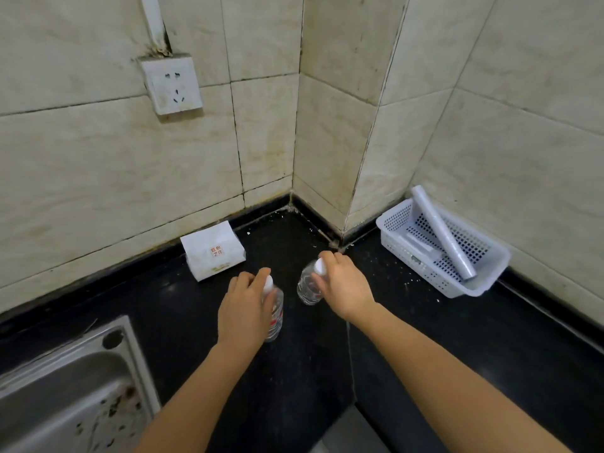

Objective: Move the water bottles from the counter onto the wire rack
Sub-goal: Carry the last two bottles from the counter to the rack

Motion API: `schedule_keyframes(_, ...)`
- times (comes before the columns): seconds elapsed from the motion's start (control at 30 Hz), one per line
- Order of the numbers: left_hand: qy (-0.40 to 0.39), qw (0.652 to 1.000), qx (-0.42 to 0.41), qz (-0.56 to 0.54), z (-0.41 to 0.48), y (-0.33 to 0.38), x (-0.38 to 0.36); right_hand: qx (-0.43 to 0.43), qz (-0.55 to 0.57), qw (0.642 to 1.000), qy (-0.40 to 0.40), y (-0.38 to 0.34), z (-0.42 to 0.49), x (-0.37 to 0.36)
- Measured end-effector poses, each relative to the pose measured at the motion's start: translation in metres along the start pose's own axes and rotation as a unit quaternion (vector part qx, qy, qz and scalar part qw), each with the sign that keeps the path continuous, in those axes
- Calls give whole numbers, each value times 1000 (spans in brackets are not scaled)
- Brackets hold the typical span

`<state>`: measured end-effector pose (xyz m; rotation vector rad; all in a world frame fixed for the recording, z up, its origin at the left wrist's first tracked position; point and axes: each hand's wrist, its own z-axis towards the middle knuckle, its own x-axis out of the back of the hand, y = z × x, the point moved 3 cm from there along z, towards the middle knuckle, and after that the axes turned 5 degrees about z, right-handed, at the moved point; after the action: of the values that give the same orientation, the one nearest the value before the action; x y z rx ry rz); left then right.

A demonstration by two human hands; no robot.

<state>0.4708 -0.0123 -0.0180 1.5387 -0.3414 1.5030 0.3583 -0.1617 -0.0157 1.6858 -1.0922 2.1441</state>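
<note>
Clear plastic left water bottle [275, 317] and right water bottle [306, 289] stand on the black tabletop [183, 308], left hand [245, 305] and right hand [343, 289] each gripping a neck. Likely the pickup step; next, lift toward the unseen wire rack.

The bare left forearm [196, 387] and right forearm [441, 364] stretched from the near edge toward the far corner, palms down. The left hand [246, 308] curled its fingers [243, 281] round the top of a clear plastic red-labelled water bottle [275, 318]. The right hand [343, 286], slightly farther and to the right, gripped the white-capped neck of a second clear plastic water bottle [305, 291] from above.
</note>
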Motion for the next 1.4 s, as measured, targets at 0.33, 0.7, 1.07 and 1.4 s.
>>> schedule_keyframes(0.33, -61, 986, -152, 0, -34, 46, 4, -134, 220, 966, 16, 53, -113, 57)
schedule_keyframes(0.7, -143, 933, -301, -137, -196, 219, -25, -256, 182, 948, 53, 129, -376, 132)
schedule_keyframes(1.07, -187, 847, -438, -236, -428, 446, -34, -368, 167, 871, 281, 180, -690, 242)
schedule_keyframes(1.4, -234, 744, -554, -290, -583, 620, -24, -467, 89, 768, 430, 213, -911, 334)
